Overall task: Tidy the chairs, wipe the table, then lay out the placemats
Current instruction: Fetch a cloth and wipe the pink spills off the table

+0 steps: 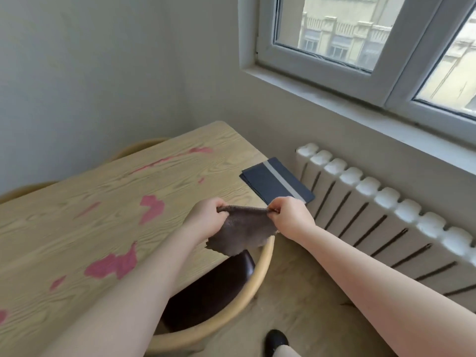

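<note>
A brown cloth (244,231) hangs stretched between my hands above the table's right edge. My left hand (207,217) pinches its left top corner and my right hand (289,216) pinches the right one. The light wooden table (77,228) carries several pink stains (152,208). A stack of dark blue placemats (277,182) with a grey stripe lies at the table's far right corner. A wooden chair (265,264) with a dark seat is pushed partly under the table below my hands.
A white radiator (386,207) runs along the wall at right under a window sill (347,99). Two curved chair backs (139,146) show beyond the table's far left edge. My dark shoe (277,340) stands on the wooden floor.
</note>
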